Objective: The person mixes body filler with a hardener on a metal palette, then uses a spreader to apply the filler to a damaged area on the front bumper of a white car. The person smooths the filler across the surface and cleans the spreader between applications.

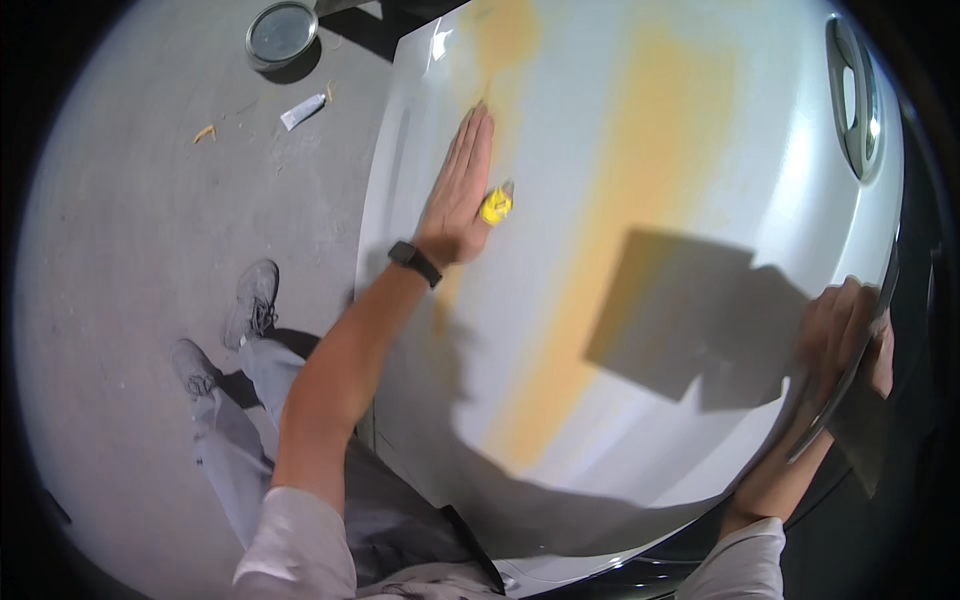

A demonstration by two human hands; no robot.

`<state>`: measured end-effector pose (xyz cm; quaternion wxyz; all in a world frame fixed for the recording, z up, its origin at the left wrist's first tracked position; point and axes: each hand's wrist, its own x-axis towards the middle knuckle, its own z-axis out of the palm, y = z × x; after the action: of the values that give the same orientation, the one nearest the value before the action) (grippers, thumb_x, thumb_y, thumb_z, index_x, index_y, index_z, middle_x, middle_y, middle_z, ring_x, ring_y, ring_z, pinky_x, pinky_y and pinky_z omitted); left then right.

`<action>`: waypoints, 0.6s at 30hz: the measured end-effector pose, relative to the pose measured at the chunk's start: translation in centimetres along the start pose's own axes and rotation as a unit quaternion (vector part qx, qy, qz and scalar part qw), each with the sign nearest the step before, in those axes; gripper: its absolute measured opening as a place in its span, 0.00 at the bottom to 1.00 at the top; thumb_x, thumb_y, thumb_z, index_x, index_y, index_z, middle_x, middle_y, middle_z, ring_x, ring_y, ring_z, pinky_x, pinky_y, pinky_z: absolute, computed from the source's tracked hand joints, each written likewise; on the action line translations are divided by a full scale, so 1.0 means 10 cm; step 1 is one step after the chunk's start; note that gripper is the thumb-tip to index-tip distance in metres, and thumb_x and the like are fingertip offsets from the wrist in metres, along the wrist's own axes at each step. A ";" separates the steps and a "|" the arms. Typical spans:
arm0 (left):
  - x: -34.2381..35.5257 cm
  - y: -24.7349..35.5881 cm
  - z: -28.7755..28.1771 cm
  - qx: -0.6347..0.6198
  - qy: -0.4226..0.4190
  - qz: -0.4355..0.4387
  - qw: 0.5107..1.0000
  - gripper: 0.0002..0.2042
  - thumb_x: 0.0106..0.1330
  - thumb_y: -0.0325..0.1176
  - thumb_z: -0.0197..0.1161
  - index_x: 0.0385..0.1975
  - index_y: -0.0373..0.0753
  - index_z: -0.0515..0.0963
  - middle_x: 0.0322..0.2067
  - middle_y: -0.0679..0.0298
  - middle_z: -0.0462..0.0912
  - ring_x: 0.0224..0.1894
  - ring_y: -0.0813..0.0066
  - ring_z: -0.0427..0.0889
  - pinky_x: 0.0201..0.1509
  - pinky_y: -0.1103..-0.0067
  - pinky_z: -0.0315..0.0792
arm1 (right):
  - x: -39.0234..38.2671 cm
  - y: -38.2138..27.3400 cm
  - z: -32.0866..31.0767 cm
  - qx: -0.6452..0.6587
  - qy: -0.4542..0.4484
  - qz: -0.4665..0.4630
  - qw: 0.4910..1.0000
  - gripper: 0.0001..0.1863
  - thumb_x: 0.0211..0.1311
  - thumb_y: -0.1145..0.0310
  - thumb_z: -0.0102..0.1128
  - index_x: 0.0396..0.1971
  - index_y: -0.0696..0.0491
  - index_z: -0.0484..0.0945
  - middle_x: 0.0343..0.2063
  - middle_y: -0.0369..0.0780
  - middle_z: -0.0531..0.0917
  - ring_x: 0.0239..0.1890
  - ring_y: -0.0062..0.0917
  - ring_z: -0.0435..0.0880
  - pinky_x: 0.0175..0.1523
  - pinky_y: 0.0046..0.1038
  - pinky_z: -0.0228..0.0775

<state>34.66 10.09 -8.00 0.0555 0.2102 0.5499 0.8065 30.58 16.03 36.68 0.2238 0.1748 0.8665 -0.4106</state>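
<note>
A silver car door (560, 200) with soft-edged yellow-orange patches fills the middle of the view. My left hand (465, 175) lies flat on its lower part, fingers straight and together, fingertips at a narrow yellow patch. Something yellow, like tape (496, 206), is wrapped round that thumb. A dark watch (414, 262) is on the left wrist. At the right, my right hand (840, 325) grips the door's upper edge by the window, with fingers bent over it; part of this hand is in shadow. A broad yellow-orange stripe (640, 170) runs down the panel between the hands.
A door handle (855, 95) sits at the upper right. On the grey floor (130, 250) at the left are a round lid or tin (282, 36), a white tube (303, 111) and orange-yellow scraps (205, 133). My shoes (254, 300) stand beside the door.
</note>
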 end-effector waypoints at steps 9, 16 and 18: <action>-1.14 0.27 0.19 0.023 -0.018 -0.050 0.998 0.39 0.73 0.41 0.47 0.76 0.22 0.43 0.77 0.34 0.44 0.80 0.37 0.44 0.83 0.56 0.40 | -0.01 0.09 -0.32 0.026 -0.046 -0.008 0.999 0.17 0.81 0.52 0.49 0.32 0.48 0.72 0.13 0.30 0.70 0.19 0.16 0.66 0.24 0.21 0.55; -2.24 0.64 0.30 0.006 -0.062 -0.127 0.990 0.43 0.63 0.35 0.57 0.74 0.19 0.45 0.76 0.31 0.45 0.79 0.33 0.45 0.83 0.53 0.42 | -0.13 0.10 -0.38 0.036 0.024 0.013 0.999 0.16 0.81 0.53 0.47 0.36 0.49 0.71 0.18 0.30 0.68 0.21 0.17 0.65 0.28 0.20 0.57; -2.60 0.78 0.35 0.011 -0.075 -0.149 0.986 0.43 0.63 0.34 0.57 0.74 0.17 0.45 0.75 0.29 0.46 0.79 0.32 0.45 0.83 0.52 0.42 | -0.12 0.13 -0.41 0.053 0.010 0.003 0.999 0.16 0.82 0.54 0.45 0.42 0.52 0.73 0.19 0.31 0.69 0.21 0.16 0.65 0.25 0.19 0.55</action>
<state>60.68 1.73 -7.11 0.2138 0.1864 0.5784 0.7649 31.19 19.87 38.78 0.2067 0.1936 0.8451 -0.4534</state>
